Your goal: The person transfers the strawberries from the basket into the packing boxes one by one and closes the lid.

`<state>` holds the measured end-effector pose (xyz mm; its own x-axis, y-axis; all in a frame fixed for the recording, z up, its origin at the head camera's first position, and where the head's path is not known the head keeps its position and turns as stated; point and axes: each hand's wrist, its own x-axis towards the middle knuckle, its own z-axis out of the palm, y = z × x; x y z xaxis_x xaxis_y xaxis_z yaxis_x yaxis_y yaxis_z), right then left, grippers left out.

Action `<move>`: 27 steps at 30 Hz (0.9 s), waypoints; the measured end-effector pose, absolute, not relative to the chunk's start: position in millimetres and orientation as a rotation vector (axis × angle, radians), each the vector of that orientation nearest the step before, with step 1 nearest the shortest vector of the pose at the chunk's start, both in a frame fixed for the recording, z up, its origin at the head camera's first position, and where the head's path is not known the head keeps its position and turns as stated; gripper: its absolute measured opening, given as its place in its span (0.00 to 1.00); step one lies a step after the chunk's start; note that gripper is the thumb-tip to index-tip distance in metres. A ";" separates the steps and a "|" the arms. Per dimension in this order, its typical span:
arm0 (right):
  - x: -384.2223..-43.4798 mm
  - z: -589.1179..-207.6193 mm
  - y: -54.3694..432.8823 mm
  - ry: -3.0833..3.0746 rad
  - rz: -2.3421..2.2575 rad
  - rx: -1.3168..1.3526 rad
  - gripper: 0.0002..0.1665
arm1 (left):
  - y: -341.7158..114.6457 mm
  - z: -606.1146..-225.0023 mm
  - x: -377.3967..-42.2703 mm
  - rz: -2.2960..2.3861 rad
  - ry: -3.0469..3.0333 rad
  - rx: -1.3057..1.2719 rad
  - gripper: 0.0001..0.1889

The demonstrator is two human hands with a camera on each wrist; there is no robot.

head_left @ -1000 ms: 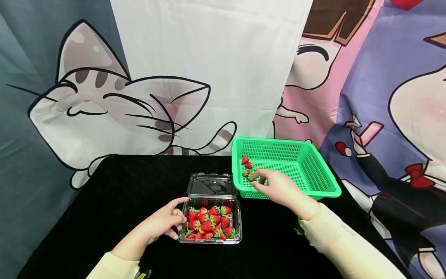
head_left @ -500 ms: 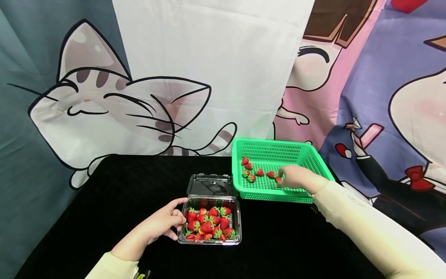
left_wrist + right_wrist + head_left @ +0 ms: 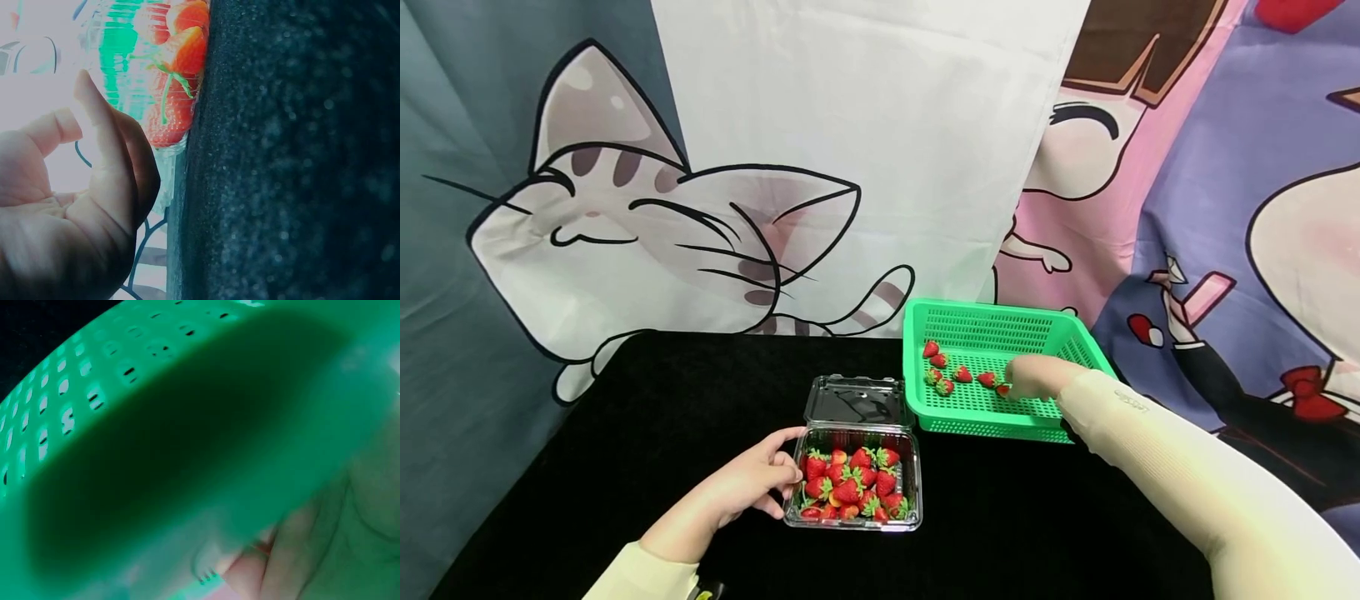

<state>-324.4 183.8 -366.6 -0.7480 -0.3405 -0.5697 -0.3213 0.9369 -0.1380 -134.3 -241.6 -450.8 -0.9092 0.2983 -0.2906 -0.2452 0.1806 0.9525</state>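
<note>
A clear plastic clamshell box (image 3: 853, 527) lies with its lid folded back on the black cloth, holding many strawberries (image 3: 848, 490). My left hand (image 3: 756, 477) rests against its left side, fingers loosely bent; the left wrist view has this hand (image 3: 103, 175) beside the box wall. Inside the green basket (image 3: 992, 423) my right hand (image 3: 1037, 377) reaches down, fingertips at a strawberry (image 3: 1002, 389). Whether they pinch it is hidden. Up close in the right wrist view, the basket's wall (image 3: 119, 375) covers most of that hand (image 3: 300, 562).
Several more strawberries (image 3: 944, 387) lie in the left and middle of the basket. The open lid (image 3: 857, 402) of the box lies behind it, close to the basket's left wall. A cartoon curtain (image 3: 865, 125) hangs behind the black cloth (image 3: 715, 383).
My right hand has moved right inside the basket, from the strawberries at its left end to one near the middle. The left hand keeps its place at the box.
</note>
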 end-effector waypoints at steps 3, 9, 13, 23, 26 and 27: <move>-325.1 -369.5 182.7 2.447 -0.052 -0.493 0.29 | -241.3 -450.0 -134.5 1.776 2.050 0.046 0.40; -346.6 -391.4 192.4 2.346 -0.087 -0.531 0.31 | -241.5 -448.4 -134.4 1.776 2.041 0.041 0.40; -348.0 -392.7 191.7 2.308 -0.105 -0.504 0.29 | -241.9 -447.8 -134.2 1.776 2.040 0.041 0.39; -319.8 -379.6 181.4 2.383 -0.035 -0.505 0.27 | -242.6 -448.0 -133.9 1.775 2.044 0.043 0.40; -317.8 -384.6 182.7 2.419 -0.016 -0.525 0.21 | -242.1 -447.9 -133.9 1.776 2.039 0.045 0.40; -317.3 -386.1 183.1 2.429 -0.012 -0.529 0.19 | -241.9 -447.9 -133.9 1.776 2.038 0.047 0.40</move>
<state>-317.3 183.1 -386.1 -0.7115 -0.3760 -0.5936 -0.3700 0.9187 -0.1385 -133.9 -241.9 -447.9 -0.9051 0.3035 -0.2980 -0.2536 0.1774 0.9509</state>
